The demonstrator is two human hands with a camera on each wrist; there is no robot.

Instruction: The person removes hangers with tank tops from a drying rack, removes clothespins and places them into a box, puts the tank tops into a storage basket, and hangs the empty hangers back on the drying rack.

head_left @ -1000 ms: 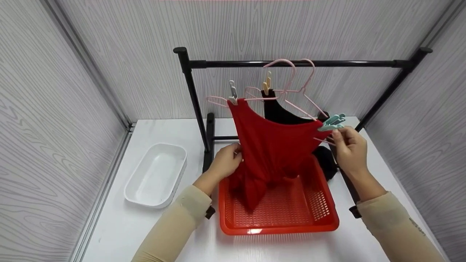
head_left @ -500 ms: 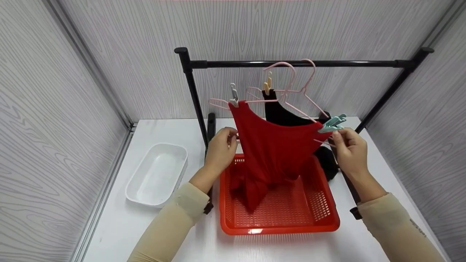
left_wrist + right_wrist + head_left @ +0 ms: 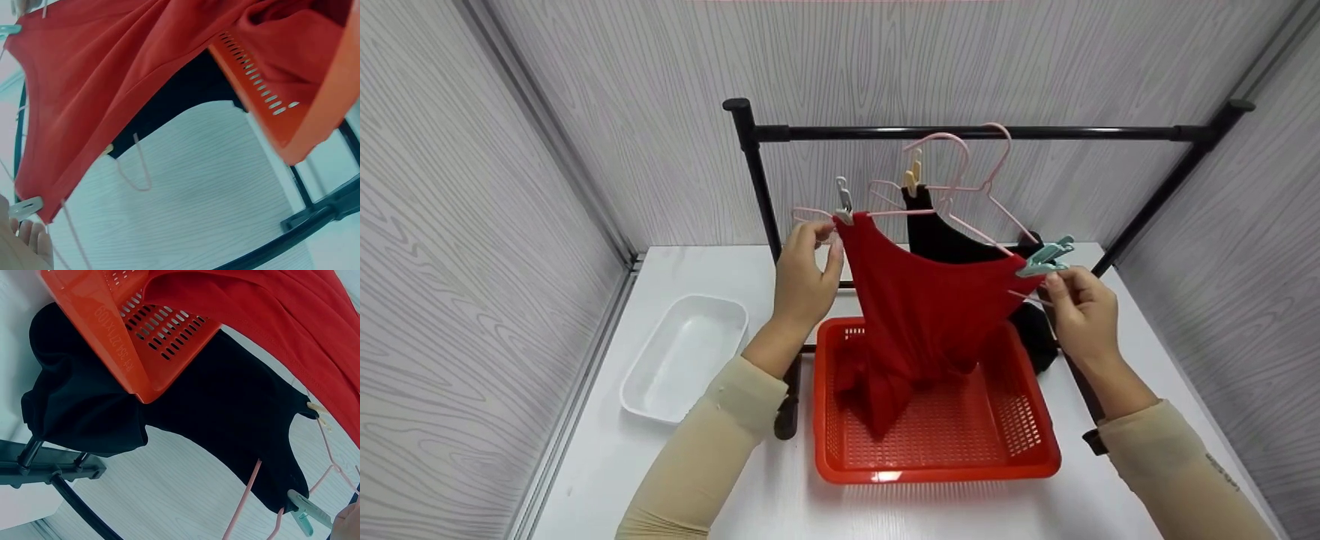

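Red cloth (image 3: 930, 300) hangs mid-scene in the head view on a pink hanger (image 3: 900, 213), with a grey clip (image 3: 844, 206) at its eleven o'clock, a teal clip (image 3: 1044, 259) at two and its lower end in the red basket (image 3: 937, 475) at six. Well apart, the right hand (image 3: 1086, 319) at three o'clock pinches the hanger's end, and the left hand (image 3: 802, 285) at ten has its fingers by the cloth's edge; whether they grip, I cannot tell. In the left wrist view, that hand lies at eight o'clock, beside the grey clip. In the right wrist view, a black garment (image 3: 225, 396) spreads beside the basket, the right hand at four.
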